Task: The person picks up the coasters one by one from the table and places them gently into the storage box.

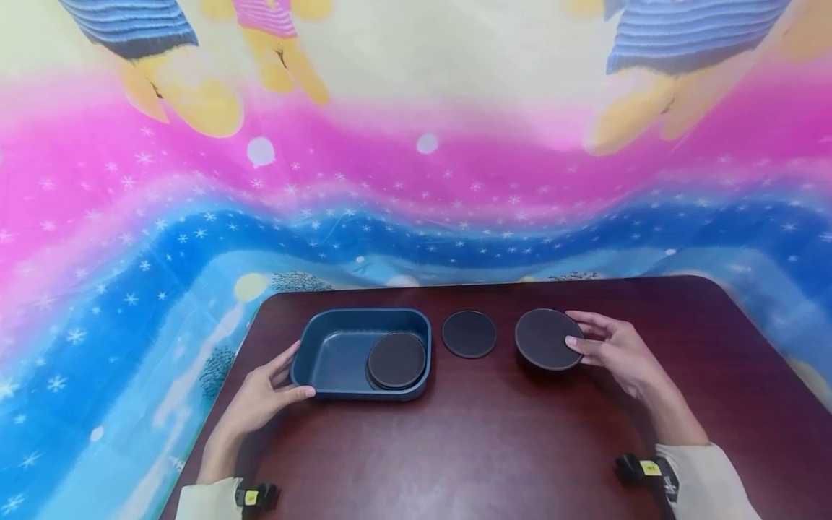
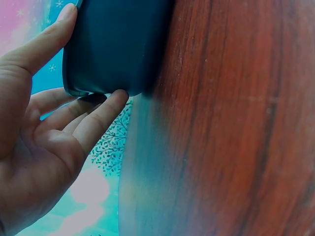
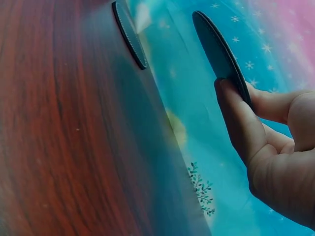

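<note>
In the head view a dark blue rectangular tray (image 1: 334, 357) with rounded corners stands on the table, left of the middle. My left hand (image 1: 260, 401) grips its left end, thumb at the near rim and fingers at the far side. Round dark coasters (image 1: 396, 360) lie inside at the tray's right end, seemingly stacked. My right hand (image 1: 617, 354) pinches another round coaster (image 1: 547, 338) by its right edge, raised off the table. The right wrist view shows this thin coaster (image 3: 216, 51) from the side, with stitching along its rim.
A single round coaster (image 1: 469, 334) lies flat on the table between the tray and the raised one. The dark red wooden table (image 1: 468, 448) has its far edge just behind these things. A patterned cloth (image 1: 416, 173) in pink and blue hangs beyond it.
</note>
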Motion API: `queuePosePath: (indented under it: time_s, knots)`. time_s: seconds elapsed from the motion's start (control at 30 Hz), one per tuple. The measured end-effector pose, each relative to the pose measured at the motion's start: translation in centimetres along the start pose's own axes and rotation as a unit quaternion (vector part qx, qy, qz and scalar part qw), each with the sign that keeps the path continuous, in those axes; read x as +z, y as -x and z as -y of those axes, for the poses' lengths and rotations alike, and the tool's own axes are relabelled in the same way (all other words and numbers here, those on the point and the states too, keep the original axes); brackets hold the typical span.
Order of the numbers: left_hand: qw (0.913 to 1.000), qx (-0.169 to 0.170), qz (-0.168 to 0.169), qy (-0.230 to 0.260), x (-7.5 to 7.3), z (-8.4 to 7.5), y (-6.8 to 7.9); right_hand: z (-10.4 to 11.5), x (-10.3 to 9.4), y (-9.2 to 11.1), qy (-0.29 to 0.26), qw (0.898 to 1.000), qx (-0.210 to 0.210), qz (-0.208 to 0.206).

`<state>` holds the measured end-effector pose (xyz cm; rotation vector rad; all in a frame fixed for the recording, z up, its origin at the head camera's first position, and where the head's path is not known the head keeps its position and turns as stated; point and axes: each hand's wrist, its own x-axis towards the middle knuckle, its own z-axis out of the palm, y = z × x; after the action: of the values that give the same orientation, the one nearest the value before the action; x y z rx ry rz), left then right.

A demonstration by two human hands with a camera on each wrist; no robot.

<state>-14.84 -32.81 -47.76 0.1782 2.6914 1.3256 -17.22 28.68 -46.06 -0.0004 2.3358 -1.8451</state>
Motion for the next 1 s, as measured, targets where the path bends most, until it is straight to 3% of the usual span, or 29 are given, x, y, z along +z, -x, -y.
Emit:
queuePosePath:
  time_s: [0.6,1.0]
  knots:
    - [0.9997,-0.018,0.013,0.011,-0.7,-0.1,0.8,1.4,0.4,0.2,0.009,1.000,-0.009,-0.020]
    - [0.9997,-0.012,0.019,0.014,-0.2,-0.6,0.2,1.9,0.4,0.9,-0.001,0.999,-0.016,-0.035]
